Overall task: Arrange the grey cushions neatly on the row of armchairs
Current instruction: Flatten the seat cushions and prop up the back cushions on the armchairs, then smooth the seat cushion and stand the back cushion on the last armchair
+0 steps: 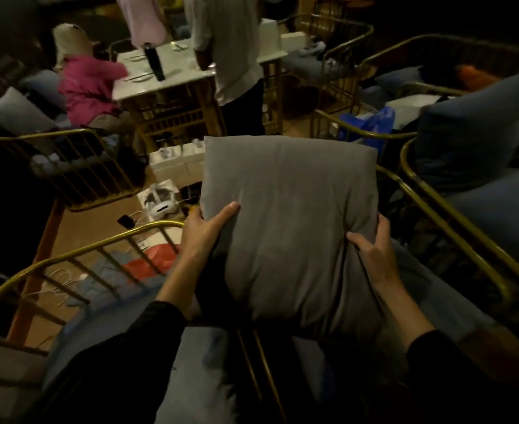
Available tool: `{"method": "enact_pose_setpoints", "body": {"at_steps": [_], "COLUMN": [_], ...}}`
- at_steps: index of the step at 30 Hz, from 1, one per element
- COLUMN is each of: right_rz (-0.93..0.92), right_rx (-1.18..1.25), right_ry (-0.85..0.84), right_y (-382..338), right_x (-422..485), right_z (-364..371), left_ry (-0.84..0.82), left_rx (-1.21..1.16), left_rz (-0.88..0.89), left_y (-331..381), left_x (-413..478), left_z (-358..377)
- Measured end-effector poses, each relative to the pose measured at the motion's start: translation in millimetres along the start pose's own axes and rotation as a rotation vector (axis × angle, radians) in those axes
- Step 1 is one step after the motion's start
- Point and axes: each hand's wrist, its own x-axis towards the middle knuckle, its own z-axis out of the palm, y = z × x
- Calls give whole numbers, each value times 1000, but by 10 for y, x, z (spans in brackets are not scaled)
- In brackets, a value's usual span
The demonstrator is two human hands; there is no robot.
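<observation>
**Grey cushion held upright over the armchair rail**

Grey cushion (288, 228) stands upright between both hands, its lower edge down by the brass rails where two armchairs meet. The left hand (204, 231) clasps its left edge, thumb across the front face and the other fingers hidden behind. The right hand (371, 243) pinches the right edge lower down, fingers curled into bunched fabric. Both forearms wear dark sleeves.

The near armchair (78, 255) curves its gold rail round to the left, with blue seat padding below the arms. A red and white bag (152, 258) and loose white cables (59, 283) lie on the floor behind that rail. Just beyond the cushion's left side, white boxes (175, 162) and a white headset (159, 205) crowd the floor.

To the right, a second armchair (454, 228) has a blue cushion (472, 133) leaning in it, with a blue plastic bag (371, 123) behind. At far left another grey cushion (13, 113) rests in a chair. Beyond stands a white table (166, 75) bearing a black bottle (154, 61); one person in pink (87, 87) sits at it and another in a white shirt (227, 47) stands beside it.
</observation>
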Motion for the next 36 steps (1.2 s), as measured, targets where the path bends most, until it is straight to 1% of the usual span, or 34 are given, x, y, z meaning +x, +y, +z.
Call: {"method": "enact_pose_setpoints", "body": {"at_steps": [2, 4, 7, 10, 12, 15, 17, 20, 23, 25, 27, 30, 32, 34, 36], "right_rz": [39, 93, 178, 259, 298, 386, 431, 452, 430, 366, 203, -44, -152, -207, -168], "right_rx": [-10, -25, -39, -99, -195, -346, -410, -515, -702, -769, -820, -829, -767, -727, -777], "right_ry": [82, 129, 150, 155, 107, 28, 24, 72, 187, 258, 234, 70, -65, -200, -331], "right_y": [136, 303, 587, 887, 1104, 1422, 1502, 1476, 1361, 1228, 1093, 856, 702, 603, 594], "right_x": [89, 182, 308, 400, 438, 489, 499, 496, 437, 346, 220, -24, -244, -496, -754], "right_z": [-344, -659, -1016, -1189, -1210, -1192, -1151, -1041, -829, -567, -208, 494, 1042, 1602, 2131], "left_ry": [-54, -118, -213, -297, -354, -439, -444, -464, -505, -462, -391, -229, -119, -44, 3], "left_rx": [27, 34, 37, 78, 167, 449, 577, 628, 612, 569, 455, 308, 249, 215, 252], "left_rz": [-3, -11, -78, -141, -210, -290, -306, -311, -218, -121, -59, 63, 90, 33, -35], "left_y": [-41, -121, -342, -630, -810, -1002, -1060, -1068, -1014, -927, -846, -879, -1060, -1312, -1600], "left_x": [-16, -89, -202, -278, -291, -297, -277, -228, -199, -200, -174, -50, 59, 122, 125], "left_z": [414, 797, 1255, 1536, 1644, 1711, 1703, 1672, 1578, 1420, 1168, 582, 106, -380, -828]}}
